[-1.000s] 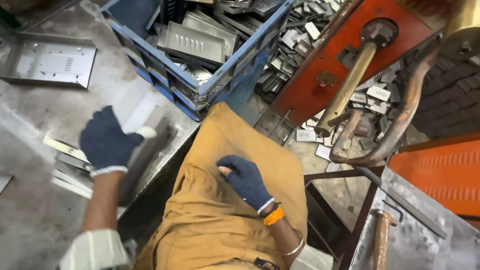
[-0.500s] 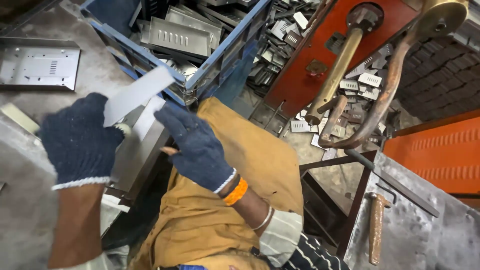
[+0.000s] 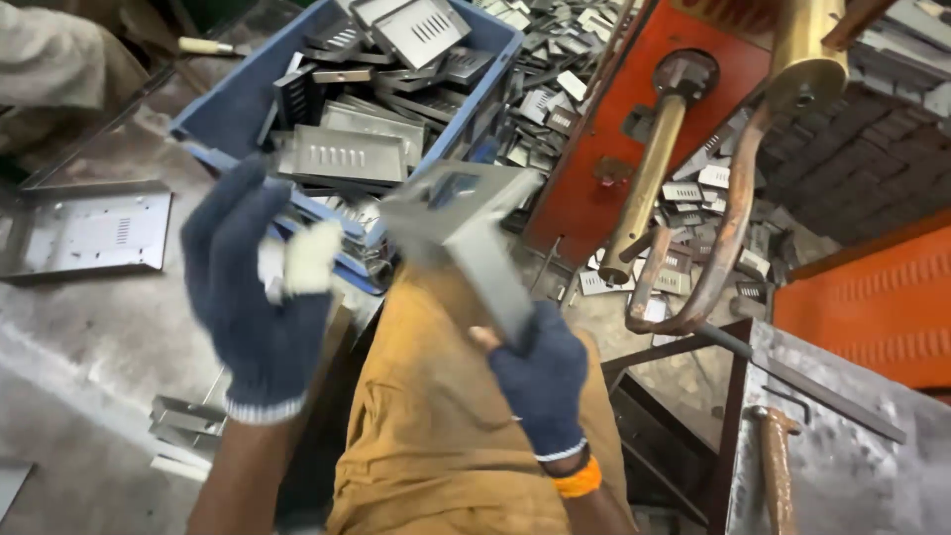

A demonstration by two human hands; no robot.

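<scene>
My right hand [image 3: 540, 381], in a dark blue knit glove with an orange wristband, grips the lower end of a bent grey sheet-metal piece [image 3: 466, 223] and holds it up over my lap. My left hand [image 3: 260, 297], also gloved with a worn white fingertip, is raised beside it with fingers spread and holds nothing. Behind both hands stands a blue plastic crate [image 3: 243, 109] filled with several slotted metal plates.
A flat perforated metal panel [image 3: 89, 233] lies on the grey table at left. A red machine frame [image 3: 693, 109] with a brass rod [image 3: 644, 188] stands at right, loose metal parts [image 3: 693, 198] scattered under it. An orange panel [image 3: 872, 307] is at far right.
The metal piece has passed from my left hand to my right hand, which now lifts it higher. My left hand has let go and opened.
</scene>
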